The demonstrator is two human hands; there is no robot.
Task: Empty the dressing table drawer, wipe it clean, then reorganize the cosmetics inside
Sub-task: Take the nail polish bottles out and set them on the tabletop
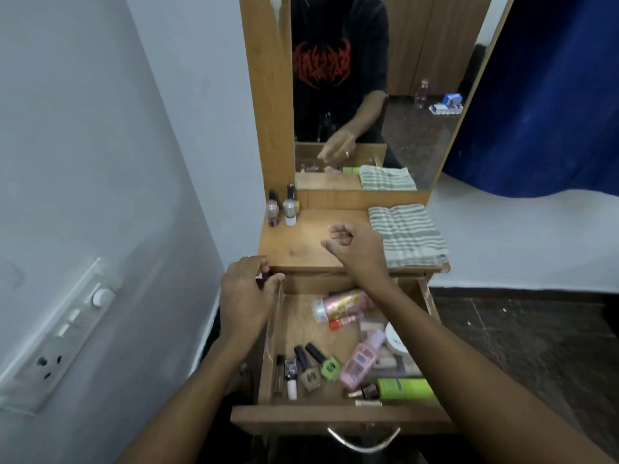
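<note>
Both hands up by the open drawer (335, 417), no clear grip on anything.

Your right hand (360, 248) hangs over the bench (298, 251) with fingers loosely curled and nothing seen in them. Your left hand (242, 296) curls at the drawer's left wall; its fingertips are hidden, so you can't tell whether it clasps the wood. The cosmetics (361, 361) lie jumbled in the drawer, and your right forearm covers those on the right. Two bottles (290, 209) stand at the bench's back left, with a striped cloth (407, 234) at the right.
</note>
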